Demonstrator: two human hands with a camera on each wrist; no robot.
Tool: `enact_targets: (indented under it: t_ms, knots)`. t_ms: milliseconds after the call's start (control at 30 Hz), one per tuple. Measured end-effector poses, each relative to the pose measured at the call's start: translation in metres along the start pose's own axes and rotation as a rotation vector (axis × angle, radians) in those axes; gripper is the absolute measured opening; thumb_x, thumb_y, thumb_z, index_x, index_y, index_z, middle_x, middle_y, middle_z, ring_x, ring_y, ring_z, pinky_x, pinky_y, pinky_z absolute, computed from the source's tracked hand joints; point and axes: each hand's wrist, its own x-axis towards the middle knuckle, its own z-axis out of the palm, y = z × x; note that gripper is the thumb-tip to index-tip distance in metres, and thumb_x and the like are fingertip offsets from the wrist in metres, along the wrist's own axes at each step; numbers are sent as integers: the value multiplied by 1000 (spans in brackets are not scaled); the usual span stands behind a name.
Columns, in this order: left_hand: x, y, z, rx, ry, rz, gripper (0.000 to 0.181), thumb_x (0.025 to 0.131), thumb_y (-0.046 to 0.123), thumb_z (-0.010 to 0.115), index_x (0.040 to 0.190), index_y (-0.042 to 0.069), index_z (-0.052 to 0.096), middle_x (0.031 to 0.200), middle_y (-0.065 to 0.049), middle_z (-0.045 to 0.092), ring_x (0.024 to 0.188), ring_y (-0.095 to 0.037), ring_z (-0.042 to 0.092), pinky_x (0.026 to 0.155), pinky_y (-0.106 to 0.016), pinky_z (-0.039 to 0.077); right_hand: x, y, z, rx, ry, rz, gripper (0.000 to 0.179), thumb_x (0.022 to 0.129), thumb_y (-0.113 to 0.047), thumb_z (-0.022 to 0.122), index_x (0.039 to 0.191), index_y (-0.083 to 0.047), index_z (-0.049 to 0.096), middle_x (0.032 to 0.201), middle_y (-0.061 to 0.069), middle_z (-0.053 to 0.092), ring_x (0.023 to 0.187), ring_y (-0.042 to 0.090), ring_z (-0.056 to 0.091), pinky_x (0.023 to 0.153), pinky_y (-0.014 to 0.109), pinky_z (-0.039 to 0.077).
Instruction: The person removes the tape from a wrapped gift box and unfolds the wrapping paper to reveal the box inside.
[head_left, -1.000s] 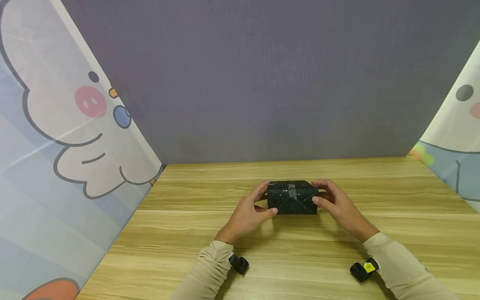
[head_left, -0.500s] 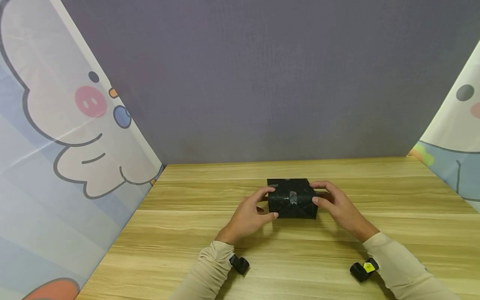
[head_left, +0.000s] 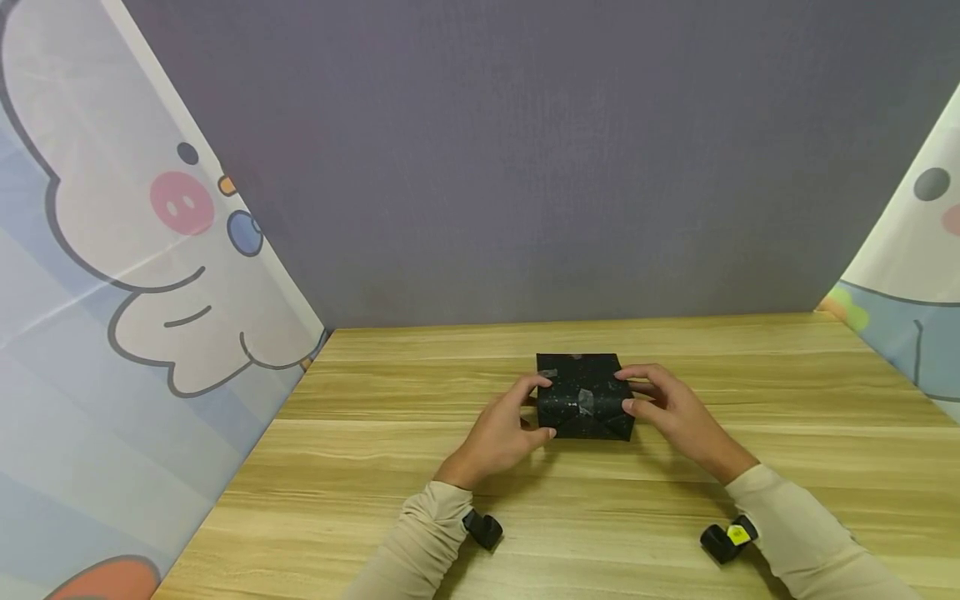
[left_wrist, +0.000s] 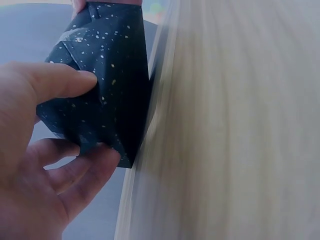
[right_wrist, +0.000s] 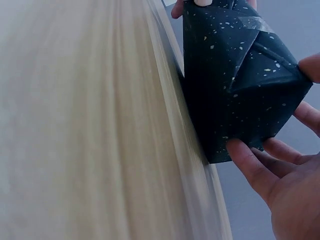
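Between the two hands is a box wrapped in black, light-speckled paper, with clear tape on its top and a folded flap on its near side. My left hand grips its left end, thumb on the near side and a finger over the top edge. At the opposite end, my right hand holds the right side between thumb and fingers. Speckled paper and creases show closely on the box in the left wrist view. The right wrist view shows fingertips against its end. The underside of the box is hidden.
A wood-grain table lies under the hands. Behind it rises a grey wall panel. Cartoon-printed sheets stand at the left and right. Each wrist wears a black strap device.
The box has rotated between the hands: its taped top now shows broadly, while its near side looks shorter. Both hands keep hold, and the left index finger has shifted slightly towards the person.
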Motion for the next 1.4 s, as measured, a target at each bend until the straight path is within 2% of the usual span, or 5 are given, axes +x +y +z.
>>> enact_targets:
  t_ms: [167,467,700,1100,1400]
  knots:
    - [1,2,1,49,-7,7,69,90,25,79,148,33,42,146,-2,52,81,-11,63,71,-31,50,1,0,1,-24,9,-8,34,102,-8,58,136,-2,54,140,20,47,127,47,48,89,17,48]
    - [4,3,5,58,-17,22,69,91,22,77,151,30,43,152,-3,46,119,-16,61,91,-34,52,2,-1,2,-103,28,22,30,98,-3,62,129,-4,61,141,18,47,125,43,52,93,30,50]
    - [3,2,5,1,-32,9,62,93,26,75,149,29,48,158,-9,35,118,-13,60,90,-31,52,2,-4,2,-141,34,44,30,96,-4,64,126,-3,62,143,21,45,123,45,52,91,55,50]
    - [6,2,7,-30,10,-37,57,92,25,76,143,33,54,153,-5,45,99,-8,67,81,-26,53,5,-12,9,-146,34,68,27,97,-7,65,123,-2,63,150,29,34,132,49,41,98,64,42]
    - [8,1,8,27,3,-39,56,91,27,77,143,31,55,158,-3,38,96,-3,66,77,-25,52,7,-19,23,-298,39,32,21,93,-18,73,113,-13,68,158,27,26,137,54,33,96,72,36]
